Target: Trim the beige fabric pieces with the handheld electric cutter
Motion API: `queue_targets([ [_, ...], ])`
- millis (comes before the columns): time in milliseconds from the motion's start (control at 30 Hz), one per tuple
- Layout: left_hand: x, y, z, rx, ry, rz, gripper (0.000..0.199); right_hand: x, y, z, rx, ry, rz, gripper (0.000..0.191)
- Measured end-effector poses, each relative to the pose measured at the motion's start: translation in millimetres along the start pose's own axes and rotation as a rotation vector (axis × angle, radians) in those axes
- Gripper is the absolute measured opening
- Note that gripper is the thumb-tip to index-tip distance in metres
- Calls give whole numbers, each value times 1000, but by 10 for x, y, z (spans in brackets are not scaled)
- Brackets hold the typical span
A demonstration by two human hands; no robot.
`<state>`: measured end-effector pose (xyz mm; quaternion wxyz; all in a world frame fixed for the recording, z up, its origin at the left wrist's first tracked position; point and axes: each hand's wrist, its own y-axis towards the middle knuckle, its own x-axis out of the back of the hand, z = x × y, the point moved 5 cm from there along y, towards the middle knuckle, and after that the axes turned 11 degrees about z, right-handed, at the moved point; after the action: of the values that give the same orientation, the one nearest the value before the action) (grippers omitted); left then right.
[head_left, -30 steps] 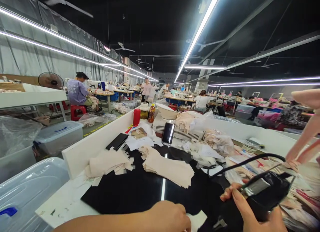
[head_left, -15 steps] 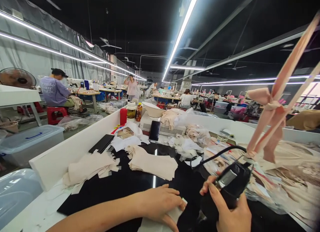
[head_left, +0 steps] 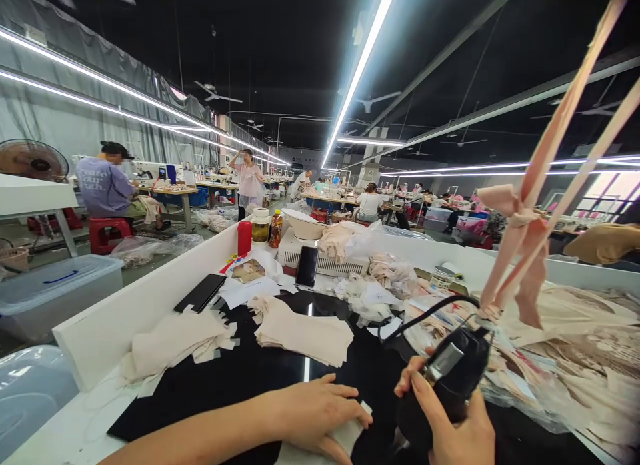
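My left hand (head_left: 320,415) lies palm down with its fingers stretched out on a beige fabric piece (head_left: 345,438), on the black work surface (head_left: 215,391). Part of that piece is hidden beneath the hand and cut off by the bottom edge. My right hand (head_left: 450,411) is wrapped round a black corded electric hand tool (head_left: 463,358) with a metal plate on its side. A knotted pink cloth strip (head_left: 530,238) runs up from the tool's top. The tool's underside is too dark to make out. Just beyond my left hand is a stack of beige fabric pieces (head_left: 303,331).
Another beige stack (head_left: 175,341) lies at the left, near a black flat case (head_left: 200,293). A phone (head_left: 307,266) leans against a white box with a bowl (head_left: 303,225) on top. Loose fabric and plastic bags (head_left: 575,358) cover the right side. Several people sit or stand farther off.
The view has shifted slightly, and the tool with its cloth strip appears a little farther left. My left hand stays on the fabric piece and my right hand keeps its grip.
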<state>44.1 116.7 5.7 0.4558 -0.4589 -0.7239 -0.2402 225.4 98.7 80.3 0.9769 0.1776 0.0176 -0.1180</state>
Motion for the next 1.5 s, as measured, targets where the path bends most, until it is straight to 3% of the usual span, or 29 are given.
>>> queue_targets([
  [300,24,-163,-12,44,-70,-70,70,-65,6,-77,70,112,67,44],
  [533,132,-236,-38,42,-106,-48,69,-198,-25,-24,144,139,99,35],
  [833,133,-211,9,51,-92,21,76,-326,-16,-62,137,211,117,28],
  [1133,179,-326,-28,141,-139,28,81,-472,-22,-132,142,217,121,30],
  [1500,91,-364,-9,144,-12,-17,69,-631,-97,-105,120,205,128,36],
])
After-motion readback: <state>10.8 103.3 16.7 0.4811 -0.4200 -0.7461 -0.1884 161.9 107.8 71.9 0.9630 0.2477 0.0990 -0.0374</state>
